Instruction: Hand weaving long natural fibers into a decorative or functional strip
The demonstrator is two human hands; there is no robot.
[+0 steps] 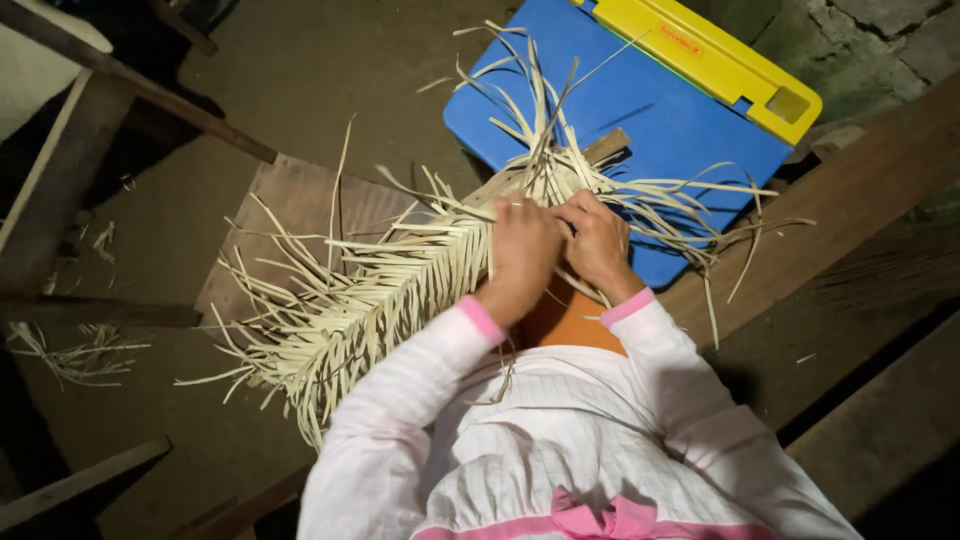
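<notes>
At the far left a few loose leaf scraps lie on the dirt floor. Right of them, a woven band of pale palm strips runs over a wooden board up to the hands. The left hand has its fingers curled shut on the strips; the right hand, touching it, pinches the same strips with bent fingers. Loose strip ends fan out over a blue case with a yellow handle on the far right.
</notes>
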